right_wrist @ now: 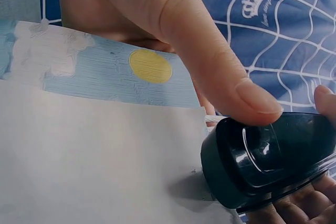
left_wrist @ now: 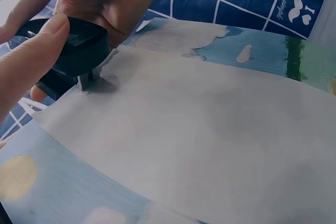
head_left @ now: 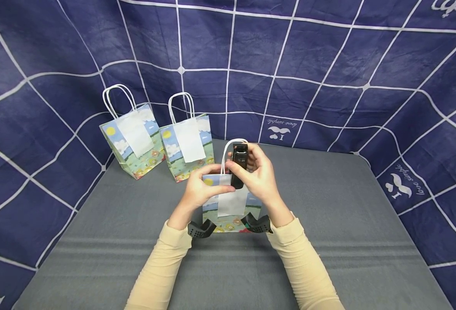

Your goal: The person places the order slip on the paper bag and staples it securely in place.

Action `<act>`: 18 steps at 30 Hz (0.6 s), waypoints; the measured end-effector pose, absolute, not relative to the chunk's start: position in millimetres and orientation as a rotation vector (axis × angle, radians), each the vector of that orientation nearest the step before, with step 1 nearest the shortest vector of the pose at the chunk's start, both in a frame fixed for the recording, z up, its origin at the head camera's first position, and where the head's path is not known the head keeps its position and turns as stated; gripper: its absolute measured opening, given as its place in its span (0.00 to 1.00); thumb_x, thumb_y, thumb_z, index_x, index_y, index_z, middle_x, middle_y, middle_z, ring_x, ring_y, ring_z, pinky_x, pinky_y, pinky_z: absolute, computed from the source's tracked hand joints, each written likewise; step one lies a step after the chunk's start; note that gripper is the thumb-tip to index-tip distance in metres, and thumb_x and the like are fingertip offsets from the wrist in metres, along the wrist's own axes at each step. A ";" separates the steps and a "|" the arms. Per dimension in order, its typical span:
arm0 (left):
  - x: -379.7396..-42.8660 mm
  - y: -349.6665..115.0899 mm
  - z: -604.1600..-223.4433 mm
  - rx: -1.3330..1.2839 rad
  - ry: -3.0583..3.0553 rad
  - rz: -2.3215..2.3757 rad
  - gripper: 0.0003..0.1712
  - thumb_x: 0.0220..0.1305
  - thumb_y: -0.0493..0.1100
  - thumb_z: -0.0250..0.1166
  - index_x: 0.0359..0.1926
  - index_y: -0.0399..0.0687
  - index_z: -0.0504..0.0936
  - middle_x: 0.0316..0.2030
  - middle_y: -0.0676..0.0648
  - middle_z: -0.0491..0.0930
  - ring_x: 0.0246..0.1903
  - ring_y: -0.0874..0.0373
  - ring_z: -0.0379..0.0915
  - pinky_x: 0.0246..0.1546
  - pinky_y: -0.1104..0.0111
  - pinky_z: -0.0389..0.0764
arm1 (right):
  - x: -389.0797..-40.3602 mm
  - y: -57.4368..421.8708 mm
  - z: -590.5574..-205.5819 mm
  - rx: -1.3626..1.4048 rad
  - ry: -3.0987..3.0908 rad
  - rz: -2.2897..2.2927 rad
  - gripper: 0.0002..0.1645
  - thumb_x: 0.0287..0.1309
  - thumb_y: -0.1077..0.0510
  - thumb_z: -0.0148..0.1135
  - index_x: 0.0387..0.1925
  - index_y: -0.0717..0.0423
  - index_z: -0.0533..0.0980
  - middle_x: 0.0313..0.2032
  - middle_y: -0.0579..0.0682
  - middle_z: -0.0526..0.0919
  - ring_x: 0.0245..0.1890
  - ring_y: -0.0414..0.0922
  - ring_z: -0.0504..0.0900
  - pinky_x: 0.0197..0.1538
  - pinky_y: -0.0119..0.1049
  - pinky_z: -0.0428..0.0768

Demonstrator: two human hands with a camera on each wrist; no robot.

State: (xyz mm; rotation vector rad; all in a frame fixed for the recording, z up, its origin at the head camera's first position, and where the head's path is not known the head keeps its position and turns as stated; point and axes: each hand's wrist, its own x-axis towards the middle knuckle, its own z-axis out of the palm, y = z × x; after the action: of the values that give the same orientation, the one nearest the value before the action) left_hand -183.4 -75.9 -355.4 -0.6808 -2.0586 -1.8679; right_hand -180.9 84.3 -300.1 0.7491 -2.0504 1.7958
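A black stapler (head_left: 239,170) stands over the top edge of a paper gift bag (head_left: 210,209) printed with a meadow and a sun. Its front end meets the white paper (left_wrist: 173,124) on the bag's face. My right hand (head_left: 260,174) grips the stapler's body, thumb on the near side. The left hand (head_left: 201,187) is at the bag's upper left, its thumb (right_wrist: 257,100) pressing the stapler's front and its other fingers mostly hidden behind the bag. Beside the stapler a white twisted handle (head_left: 228,150) rises. The staple spot is partly covered.
Two similar bags, one far left (head_left: 125,148) and one nearer (head_left: 175,157), stand upright behind, each with white paper on its front. Grey cloth (head_left: 340,215) covers the table. Navy checked fabric (head_left: 290,56) hangs around it.
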 end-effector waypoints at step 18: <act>-191.6 -74.5 -362.3 -0.759 -1.977 -1.884 0.22 0.35 0.21 0.74 0.38 0.22 0.81 0.36 0.30 0.81 0.40 0.45 0.79 0.49 0.65 0.72 | -198.4 90.0 -322.1 0.773 -2.032 1.847 0.23 0.51 0.71 0.66 0.49 0.69 0.70 0.41 0.69 0.79 0.36 0.44 0.82 0.43 0.36 0.80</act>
State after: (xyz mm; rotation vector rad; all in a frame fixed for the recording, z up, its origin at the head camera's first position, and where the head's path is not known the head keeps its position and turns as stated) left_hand -191.6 -74.5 -362.3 -0.7594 -1.9770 -1.8843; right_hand -198.4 90.0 -322.1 0.7730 -2.0318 1.8466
